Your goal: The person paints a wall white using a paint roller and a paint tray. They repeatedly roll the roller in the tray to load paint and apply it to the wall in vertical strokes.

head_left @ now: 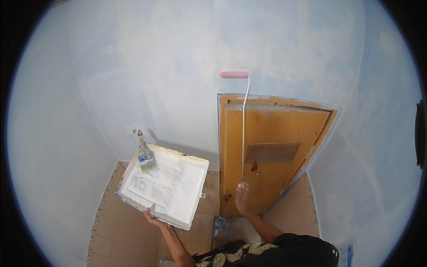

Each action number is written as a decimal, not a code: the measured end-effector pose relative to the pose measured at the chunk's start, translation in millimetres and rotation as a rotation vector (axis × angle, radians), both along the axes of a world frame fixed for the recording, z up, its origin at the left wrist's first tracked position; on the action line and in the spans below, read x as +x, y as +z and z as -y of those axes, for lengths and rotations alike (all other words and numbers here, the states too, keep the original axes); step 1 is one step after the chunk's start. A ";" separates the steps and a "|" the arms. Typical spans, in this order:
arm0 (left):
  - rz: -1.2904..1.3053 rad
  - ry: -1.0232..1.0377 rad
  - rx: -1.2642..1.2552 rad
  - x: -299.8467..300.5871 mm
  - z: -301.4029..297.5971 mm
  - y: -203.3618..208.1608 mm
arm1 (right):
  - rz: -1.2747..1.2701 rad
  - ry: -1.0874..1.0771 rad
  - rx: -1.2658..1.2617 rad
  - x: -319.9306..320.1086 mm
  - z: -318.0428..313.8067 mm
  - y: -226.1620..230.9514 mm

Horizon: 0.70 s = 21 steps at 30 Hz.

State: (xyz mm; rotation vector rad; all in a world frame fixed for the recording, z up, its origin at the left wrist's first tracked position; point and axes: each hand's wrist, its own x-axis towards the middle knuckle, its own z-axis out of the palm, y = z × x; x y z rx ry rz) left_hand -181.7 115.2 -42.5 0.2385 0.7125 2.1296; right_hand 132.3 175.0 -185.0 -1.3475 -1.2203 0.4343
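Observation:
My left hand (155, 219) grips the near edge of a white paint tray (180, 178), its thumb over the rim and the other fingers hidden beneath. White paint coats the tray's inside. A paintbrush (146, 156) with a blue-stained ferrule lies at the tray's far left corner, its handle sticking out past the rim. My right hand (243, 196) is closed around the handle of a long paint roller (243, 124). Its thin white rod reaches up in front of the door to a pink roller sleeve (234, 74), which is at the wall just above the door frame.
A wooden door (275, 129) with a vent panel stands ahead to the right, its frame edged with paint. Patchy pale blue and white walls (147, 66) surround me. Tan tiles (120, 213) cover the lower walls. A dark object (420, 133) shows at the far right edge.

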 end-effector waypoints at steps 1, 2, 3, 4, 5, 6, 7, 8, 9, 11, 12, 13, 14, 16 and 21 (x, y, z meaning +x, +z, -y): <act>0.007 0.027 -0.014 8.1 -7.8 2.3 | -0.107 0.023 0.044 8.6 3.3 -8.1; 0.014 0.024 -0.015 16.9 -15.1 4.3 | -0.213 0.044 0.089 17.4 6.2 -10.9; 0.020 0.021 -0.017 25.9 -21.6 6.5 | -0.321 0.064 0.134 27.2 8.6 -13.2; 0.028 0.022 -0.025 34.0 -27.2 8.8 | -0.222 0.034 0.070 40.3 12.1 -15.1; 0.017 0.041 -0.040 41.5 -32.1 11.3 | -0.123 0.008 0.006 54.7 16.1 -16.5; 0.004 0.057 -0.049 48.9 -36.3 14.5 | -0.025 -0.020 -0.050 63.9 18.4 -11.1; -0.009 0.074 -0.059 54.6 -39.6 17.3 | -0.060 -0.004 -0.099 68.7 20.5 -6.1; -0.009 0.075 -0.069 58.4 -42.4 20.2 | -0.095 0.007 -0.147 71.9 23.9 4.0; -0.008 0.077 -0.080 60.4 -43.8 23.0 | -0.131 0.019 -0.195 73.7 25.1 11.0; -0.010 0.063 -0.089 59.8 -46.4 24.0 | -0.085 -0.022 -0.075 69.4 14.4 22.6; -0.013 0.048 -0.087 57.1 -49.0 20.4 | -0.060 -0.045 -0.007 66.3 9.4 26.4; -0.016 0.034 -0.085 53.6 -49.7 16.9 | -0.032 -0.060 0.006 64.8 6.0 24.9; -0.030 0.030 -0.071 49.1 -48.2 12.8 | -0.003 -0.075 0.018 63.1 2.1 20.8; -0.061 0.022 -0.044 38.3 -41.1 4.6 | -0.008 -0.079 0.006 56.8 2.0 12.3; -0.065 -0.013 -0.033 11.3 -21.1 -10.6 | -0.007 -0.145 0.157 37.0 7.7 -22.3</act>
